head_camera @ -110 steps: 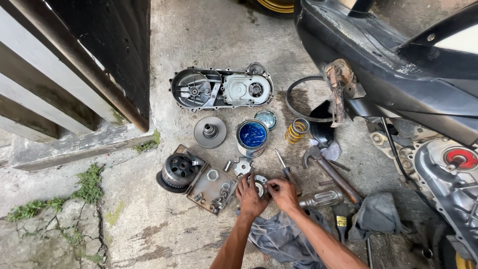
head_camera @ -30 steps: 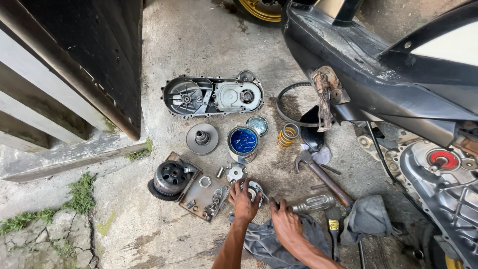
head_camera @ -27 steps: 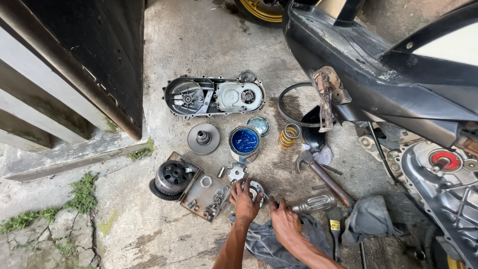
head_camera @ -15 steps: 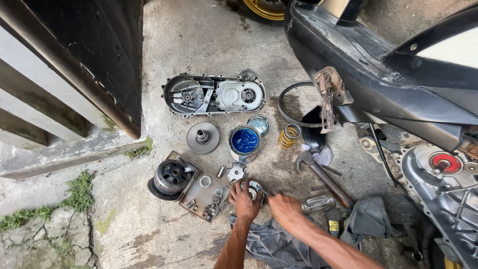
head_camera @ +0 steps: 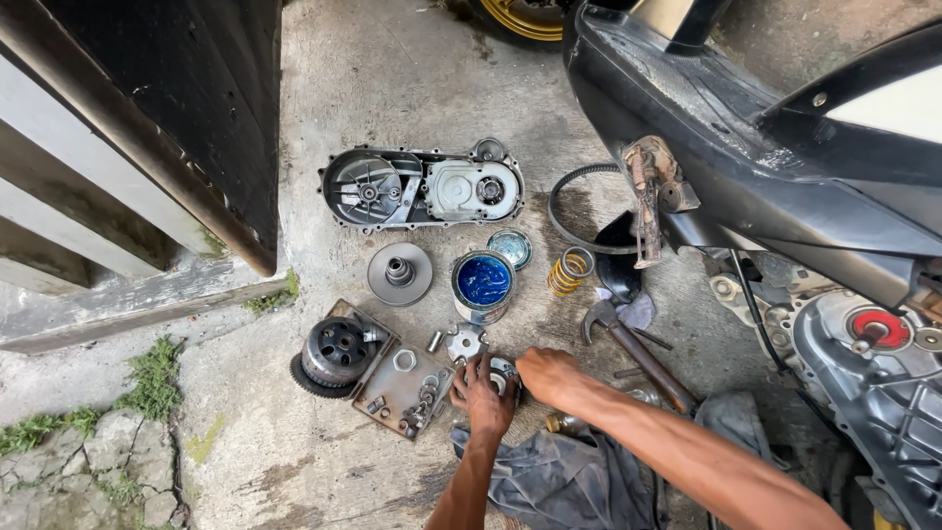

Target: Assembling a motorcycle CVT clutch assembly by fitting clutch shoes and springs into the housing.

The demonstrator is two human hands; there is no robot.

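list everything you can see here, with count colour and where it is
engine cover: 1, grey, top centre on concrete
pulley disc: 1, grey, below cover
grease tin: 1, blue inside, centre
tin lid: 1, bluish, beside tin
spring: 1, yellow, right of tin
belt: 1, black, by scooter
clutch: 1, dark, on tray
tray: 1, rusty, left of hands
hammer: 1, brown handle, right
rag: 1, grey, bottom
scooter: 1, black, right
left hand: on small round part
right hand: same part

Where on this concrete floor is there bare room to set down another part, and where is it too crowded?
Free: the concrete above the engine cover, and the patch below the clutch assembly, left of the grey rag. Crowded: around the blue tin, spring, hammer and both hands.
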